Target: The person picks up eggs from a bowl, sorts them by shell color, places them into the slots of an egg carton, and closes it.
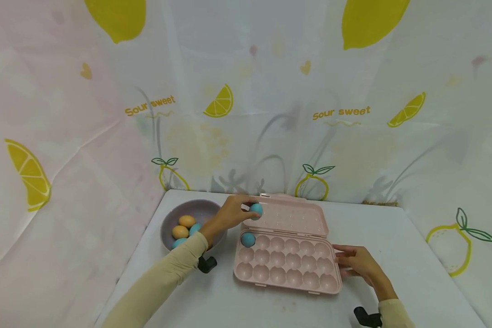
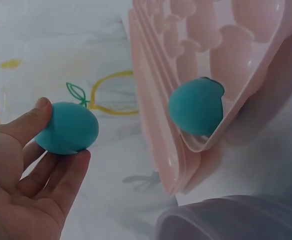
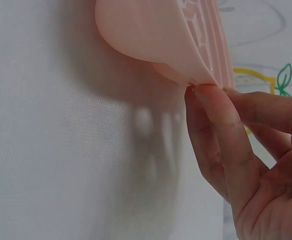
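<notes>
- Head view: pink egg carton (image 1: 277,259) open near the middle of the table (image 1: 381,228), lid (image 1: 293,216) laid back toward the far edge.
- Carton cups: eighteen, three rows of six. One filled, by a blue egg (image 1: 248,239) in the far-left corner cup; the other seventeen bare.
- Grey bowl (image 1: 201,207) near the table's far left corner. Visible in it: two orange eggs (image 1: 187,221), two blue ones (image 1: 195,228). Forearm covers part; full count uncertain.
- Left hand (image 1: 233,212) above the lid's left end, thumb and fingers clamped on one held egg (image 1: 256,210), blue.
- Right hand (image 1: 357,262) at the carton's right end.
- Left wrist view: held egg pinched between thumb and fingertips, apart from the carton; one egg in the end cup. Bowl rim at bottom; contents out of sight.
- Right wrist view: fingertips together, pinching the carton's rim.
</notes>
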Tool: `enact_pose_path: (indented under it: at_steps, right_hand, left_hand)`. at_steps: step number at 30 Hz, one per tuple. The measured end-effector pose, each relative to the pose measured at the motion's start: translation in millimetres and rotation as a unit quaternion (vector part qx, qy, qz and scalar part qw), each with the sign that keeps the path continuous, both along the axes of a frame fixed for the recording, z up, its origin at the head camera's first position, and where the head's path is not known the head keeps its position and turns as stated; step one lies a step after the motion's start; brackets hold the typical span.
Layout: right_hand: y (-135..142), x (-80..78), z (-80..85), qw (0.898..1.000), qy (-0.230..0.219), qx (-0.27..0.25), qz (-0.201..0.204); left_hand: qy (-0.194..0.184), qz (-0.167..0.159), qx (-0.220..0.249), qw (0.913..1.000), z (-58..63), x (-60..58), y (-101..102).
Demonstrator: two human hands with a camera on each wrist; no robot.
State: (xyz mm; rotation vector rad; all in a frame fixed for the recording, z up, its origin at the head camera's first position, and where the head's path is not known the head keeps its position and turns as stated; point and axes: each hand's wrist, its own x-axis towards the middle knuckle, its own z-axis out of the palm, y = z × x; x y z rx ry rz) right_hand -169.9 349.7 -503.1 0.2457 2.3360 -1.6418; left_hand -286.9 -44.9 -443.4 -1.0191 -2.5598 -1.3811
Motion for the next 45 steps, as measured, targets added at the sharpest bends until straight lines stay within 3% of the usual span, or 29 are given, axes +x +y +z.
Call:
enact_pose_path:
  at_steps: [11,16,22,35,45]
  right_hand:
    - [-1,-0.2,-1.2,1.000,-0.003,0.002,-0.016]
    - [-1,-0.6,-0.2,1.000,-0.005,0.000,-0.019]
    - [-1,-1.8,-1.4,1.000,-0.008,0.003,-0.022]
    - [0,-1.6,-2.1,1.000,-0.009,0.013,-0.024]
    - [0,-1.1,1.6,1.000,-0.009,0.008,-0.008]
  left_hand:
    - [-0.006,0.001,-0.031,0.9995,-13.9,8.8,10]
    - [-0.017,-0.029,-0.028,0.9990,-26.1,11.3,14]
    - [0.009,-0.067,-0.041,0.9969,-39.4,13.3,22]
    - [-0.003,-0.052,-0.086,0.9950,-54.1,16.7,30]
    - [0.023,-0.056,-0.136,0.9889,-57.2,16.2,29]
